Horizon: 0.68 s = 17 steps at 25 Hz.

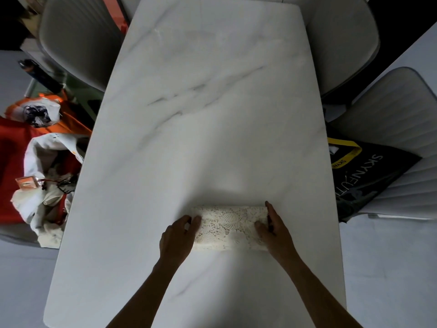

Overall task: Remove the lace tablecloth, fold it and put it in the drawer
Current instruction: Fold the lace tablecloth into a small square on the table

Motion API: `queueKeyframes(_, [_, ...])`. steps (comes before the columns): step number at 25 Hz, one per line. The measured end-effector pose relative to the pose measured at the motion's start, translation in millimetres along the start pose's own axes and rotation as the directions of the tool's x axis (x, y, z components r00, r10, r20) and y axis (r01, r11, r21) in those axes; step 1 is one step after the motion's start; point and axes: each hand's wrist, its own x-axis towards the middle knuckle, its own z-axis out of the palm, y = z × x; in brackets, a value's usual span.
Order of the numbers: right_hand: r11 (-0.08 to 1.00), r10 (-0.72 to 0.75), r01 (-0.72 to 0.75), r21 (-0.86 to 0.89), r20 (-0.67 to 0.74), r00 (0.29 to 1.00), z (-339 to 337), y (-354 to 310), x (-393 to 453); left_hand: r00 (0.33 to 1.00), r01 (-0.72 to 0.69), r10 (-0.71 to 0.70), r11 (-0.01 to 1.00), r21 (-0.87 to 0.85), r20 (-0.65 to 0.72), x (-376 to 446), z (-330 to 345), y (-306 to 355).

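Note:
The cream lace tablecloth point(228, 227) lies folded into a narrow thick strip on the white marble table point(208, 114), near its front edge. My left hand point(178, 236) grips the strip's left end, thumb on top and fingers curled at the edge. At the other end, my right hand point(274, 230) holds the cloth, with the thumb on the lace and the index finger stretched along the end. No drawer is in view.
Grey padded chairs stand at the far left point(78, 41), far right point(343, 43) and right side point(399, 119). A black bag with yellow handles point(364, 176) lies on the right chair. Red, orange and white bags and cloths point(40, 166) are piled left of the table.

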Motion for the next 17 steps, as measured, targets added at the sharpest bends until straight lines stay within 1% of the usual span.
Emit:
queueKeyframes(2, [0.999,0.039,-0.038,0.009,-0.031,0.999,3,-5,8,0.999,0.037,-0.038,0.999,-0.009,-0.034,3,2,6])
queueKeyframes(4, [0.996,0.070,-0.073,-0.053,-0.062,0.996,9,-7,17,0.995,0.084,-0.085,0.996,-0.015,-0.049,5,4,10])
queueKeyframes(6, [0.991,0.075,-0.084,-0.103,-0.092,0.993,12,-13,15,0.993,0.115,-0.115,0.993,0.008,-0.018,8,5,11])
queueKeyframes(7, [0.979,0.048,-0.075,-0.188,-0.142,0.989,13,-16,11,0.992,0.125,-0.126,0.992,0.024,0.004,8,5,12])
queueKeyframes(8, [0.934,-0.044,-0.038,-0.354,-0.221,0.974,15,-19,4,0.990,0.134,-0.135,0.990,0.046,0.026,8,5,11])
queueKeyframes(9, [0.813,-0.224,0.036,-0.581,-0.256,0.940,21,-20,-3,0.989,0.141,-0.143,0.988,0.062,0.044,8,6,10])
queueKeyframes(10, [0.666,-0.407,0.146,-0.731,-0.193,0.893,30,-18,-9,0.986,0.151,-0.155,0.986,0.074,0.060,7,6,10])
queueKeyframes(11, [0.550,-0.531,0.283,-0.786,-0.068,0.844,41,-17,-13,0.984,0.164,-0.169,0.983,0.084,0.054,6,5,12])
queueKeyframes(12, [0.475,-0.587,0.392,-0.788,0.048,0.808,52,-18,-15,0.987,0.156,-0.159,0.982,0.107,0.013,6,4,13])
queueKeyframes(13, [0.445,-0.589,0.440,-0.780,0.115,0.800,60,-18,-15,0.994,0.098,-0.088,0.982,0.161,-0.066,6,3,13])
queueKeyframes(14, [0.448,-0.546,0.431,-0.783,0.142,0.825,65,-19,-15,0.985,-0.029,0.070,0.968,0.248,-0.156,5,3,13])
queueKeyframes(15, [0.468,-0.488,0.394,-0.791,0.141,0.861,68,-18,-15,0.948,-0.181,0.255,0.924,0.338,-0.190,4,4,13])
queueKeyframes(16, [0.470,-0.455,0.364,-0.804,0.133,0.881,69,-16,-14,0.892,-0.336,0.426,0.848,0.409,-0.150,2,8,14])
queueKeyframes(17, [0.460,-0.431,0.348,-0.817,0.137,0.892,70,-15,-13,0.834,-0.477,0.550,0.753,0.453,-0.036,-2,14,11])
